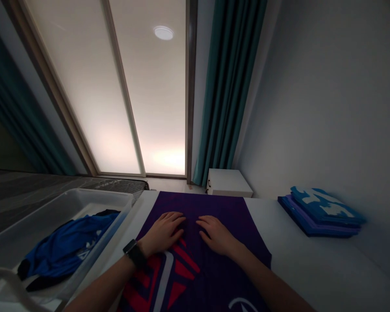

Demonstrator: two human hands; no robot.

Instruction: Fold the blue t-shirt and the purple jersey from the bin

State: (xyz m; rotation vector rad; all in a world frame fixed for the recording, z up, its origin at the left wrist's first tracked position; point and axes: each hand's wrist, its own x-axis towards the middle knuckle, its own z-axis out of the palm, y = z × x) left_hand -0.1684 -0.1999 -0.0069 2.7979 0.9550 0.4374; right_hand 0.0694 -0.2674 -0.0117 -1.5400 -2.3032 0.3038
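Observation:
A purple jersey [211, 206] with red and white graphics lies spread flat on a white table [273, 234]. My left hand [164, 232] rests palm down on the jersey, fingers slightly curled and holding nothing. A black smartwatch [134, 253] sits on that wrist. My right hand [216, 234] lies palm down on the same cloth, a small gap from the left one, and also holds nothing. The jersey's far edge lies just beyond my fingertips, and its near part runs out of view.
On the right of the table is a folded stack of blue and purple garments [318, 212]. Left of the table, a translucent plastic bin [107, 199] holds a crumpled blue garment [65, 247]. A white cabinet [229, 183] stands beyond the table, near a teal curtain [229, 86].

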